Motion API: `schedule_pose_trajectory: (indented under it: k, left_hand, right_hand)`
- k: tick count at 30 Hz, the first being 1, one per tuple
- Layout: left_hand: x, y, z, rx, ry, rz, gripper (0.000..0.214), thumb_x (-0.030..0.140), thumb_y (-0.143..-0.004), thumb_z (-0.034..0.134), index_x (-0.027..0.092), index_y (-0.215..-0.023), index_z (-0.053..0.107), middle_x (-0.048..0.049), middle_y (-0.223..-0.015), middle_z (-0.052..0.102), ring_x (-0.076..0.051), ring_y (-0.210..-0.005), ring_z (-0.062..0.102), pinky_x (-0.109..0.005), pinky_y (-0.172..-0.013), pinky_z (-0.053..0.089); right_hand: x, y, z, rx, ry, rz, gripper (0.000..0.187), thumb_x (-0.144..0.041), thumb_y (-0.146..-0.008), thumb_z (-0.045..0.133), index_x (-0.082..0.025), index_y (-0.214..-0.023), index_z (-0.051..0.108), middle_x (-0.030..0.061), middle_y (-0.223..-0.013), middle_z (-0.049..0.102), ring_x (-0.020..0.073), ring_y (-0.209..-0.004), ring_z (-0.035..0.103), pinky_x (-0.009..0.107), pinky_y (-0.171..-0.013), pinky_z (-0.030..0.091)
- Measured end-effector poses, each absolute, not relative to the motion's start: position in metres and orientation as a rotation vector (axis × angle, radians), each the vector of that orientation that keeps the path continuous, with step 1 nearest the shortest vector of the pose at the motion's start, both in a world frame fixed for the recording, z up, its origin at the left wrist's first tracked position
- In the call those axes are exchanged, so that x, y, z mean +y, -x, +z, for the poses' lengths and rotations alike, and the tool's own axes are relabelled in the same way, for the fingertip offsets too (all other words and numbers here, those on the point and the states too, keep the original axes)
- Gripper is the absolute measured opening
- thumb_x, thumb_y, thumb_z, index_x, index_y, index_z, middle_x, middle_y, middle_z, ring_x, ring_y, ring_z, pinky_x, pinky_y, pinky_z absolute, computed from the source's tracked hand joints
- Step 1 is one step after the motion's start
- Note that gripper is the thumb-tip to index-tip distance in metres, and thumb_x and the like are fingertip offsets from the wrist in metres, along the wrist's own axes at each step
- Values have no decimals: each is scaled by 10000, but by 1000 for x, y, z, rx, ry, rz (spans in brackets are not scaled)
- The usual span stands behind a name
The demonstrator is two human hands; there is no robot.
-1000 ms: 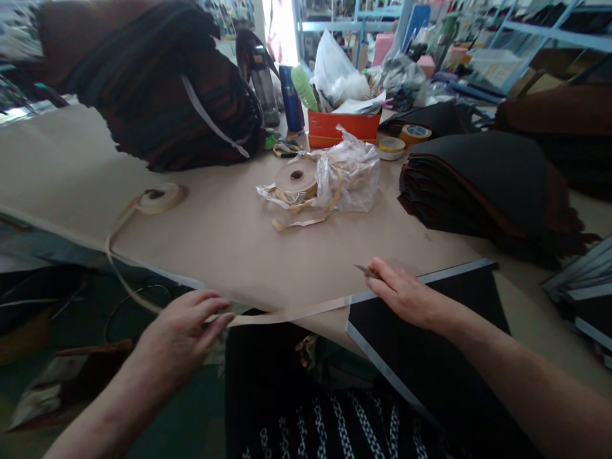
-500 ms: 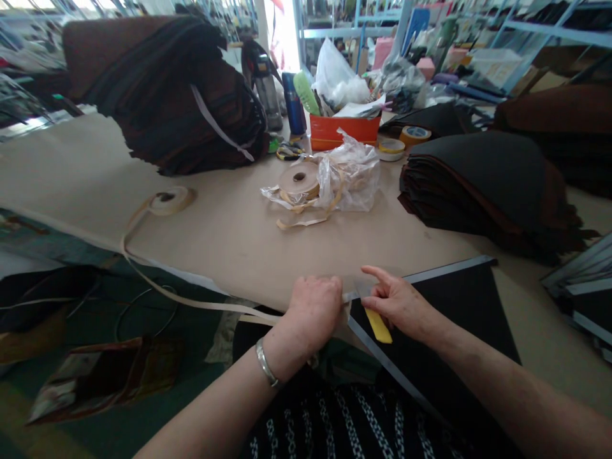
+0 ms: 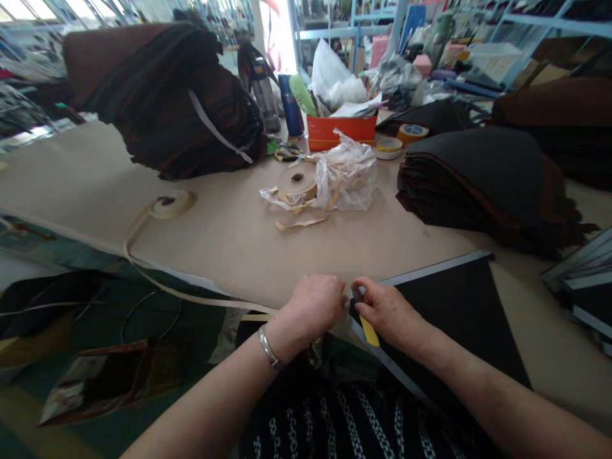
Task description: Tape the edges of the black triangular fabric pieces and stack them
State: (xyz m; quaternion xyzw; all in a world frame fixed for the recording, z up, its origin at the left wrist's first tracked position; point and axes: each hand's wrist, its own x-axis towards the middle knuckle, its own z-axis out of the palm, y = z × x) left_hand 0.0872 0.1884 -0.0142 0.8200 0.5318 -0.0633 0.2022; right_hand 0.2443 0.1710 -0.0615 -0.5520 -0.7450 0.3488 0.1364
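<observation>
A black fabric sheet [image 3: 454,312] with a grey taped edge lies at the table's near edge. My left hand [image 3: 313,307] is closed in a pinch on the beige tape strip [image 3: 201,298] at the sheet's near corner. My right hand [image 3: 389,312] is closed round a yellow-handled tool [image 3: 369,331], right beside the left hand at the same corner. The strip runs left off the table edge and back up to a tape roll [image 3: 167,204] lying flat on the tabletop.
A second tape roll [image 3: 296,182] lies by a crumpled plastic bag [image 3: 347,172]. Stacks of dark fabric stand at the back left [image 3: 167,108] and at the right [image 3: 482,185]. An orange box [image 3: 340,131], bottles and more tape rolls sit behind. Grey-edged pieces [image 3: 583,280] lie far right.
My left hand slid right along the tape strip from the left until it met my right hand at the sheet's corner. The yellow handle came into view in my right hand.
</observation>
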Motion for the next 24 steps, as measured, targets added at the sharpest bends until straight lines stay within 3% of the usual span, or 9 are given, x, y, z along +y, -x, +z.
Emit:
schedule_pose_trajectory:
  k: [5, 9, 13, 16, 19, 24]
  left_hand:
    - [177, -88, -14, 1316, -2206, 82, 199, 171, -846, 560, 159, -651, 600, 11, -591, 573, -109, -533, 485, -223, -490, 277]
    - [184, -71, -24, 1470, -2030, 285, 182, 213, -834, 534, 150, -669, 576, 9, -589, 548, -115, -537, 460, -226, -506, 281]
    - [196, -53, -42, 1498, -1852, 513, 188, 283, -805, 483, 151, -691, 551, -6, -622, 567, -132, -600, 506, -211, -549, 358]
    - [203, -50, -58, 1470, -1739, 663, 293, 406, -827, 425, 155, -732, 544, -23, -657, 598, -139, -579, 522, -204, -524, 377]
    - [209, -50, -72, 1478, -1645, 752, 366, 515, -805, 476, 162, -727, 539, -13, -623, 586, -149, -558, 527, -190, -478, 361]
    - [211, -43, -92, 1612, -1541, 747, 518, 680, -660, 562, 178, -784, 583, 11, -584, 578, -161, -520, 532, -193, -448, 393]
  right_hand:
    - [175, -245, -64, -2113, 1566, 1053, 379, -174, -784, 512, -153, -1159, 562, 47, -765, 630, 165, -713, 573, 276, -655, 401]
    - [175, -274, -52, -1758, 1486, 1391, 492, -263, -782, 567, -138, -1251, 488, -32, -625, 533, 126, -591, 516, 250, -589, 407]
    - [158, -343, -41, -1317, 1519, 1555, 298, -400, -766, 626, -169, -939, 548, -10, -692, 576, 122, -610, 555, 235, -568, 432]
    - [138, -401, -44, -1155, 1613, 1429, 283, -463, -832, 531, -187, -857, 473, 26, -808, 618, 140, -652, 590, 255, -585, 454]
    - [123, -445, -52, -1374, 1836, 1120, 256, -436, -854, 457, -185, -891, 494, 35, -825, 603, 149, -650, 569, 283, -611, 442]
    - [116, -455, -57, -1618, 2338, 576, 421, -428, -725, 625, -154, -1038, 561, 60, -795, 602, 191, -745, 549, 288, -674, 370]
